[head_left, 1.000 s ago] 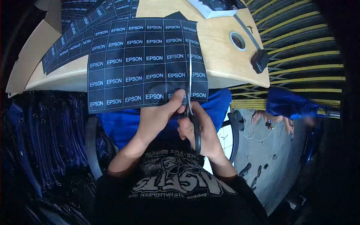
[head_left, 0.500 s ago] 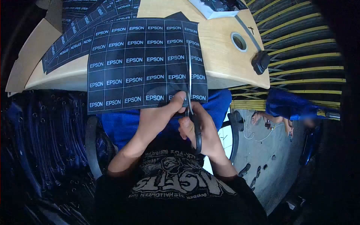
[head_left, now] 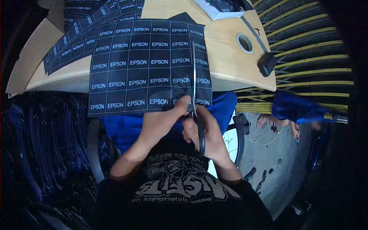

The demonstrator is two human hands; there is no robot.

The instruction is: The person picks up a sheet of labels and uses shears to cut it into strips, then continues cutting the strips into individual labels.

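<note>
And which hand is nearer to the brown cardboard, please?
Left: the left hand, pinching the EPSON sheet, is right of the cardboard; the right hand, on the scissors, is farther right.

We are looking down at a pale wood-toned table [head_left: 225, 53] with a rounded front edge, its round cable hole [head_left: 239, 37] showing near the right side. To the right of the table, we are seeing rows of yellow-edged dark slats [head_left: 314, 58] curving through the lens. Below the table's right end, a grey floor [head_left: 276, 172] is showing dark patches, with a thin white cable [head_left: 264, 144] lying on it. Dark chair armrests [head_left: 93, 142] are standing below the table's front edge. Below its left end, dark blue material with small metal rings [head_left: 50, 142] is lying in shadow. Light is falling mostly on the tabletop, while the outer surroundings are sinking into darkness.
</note>
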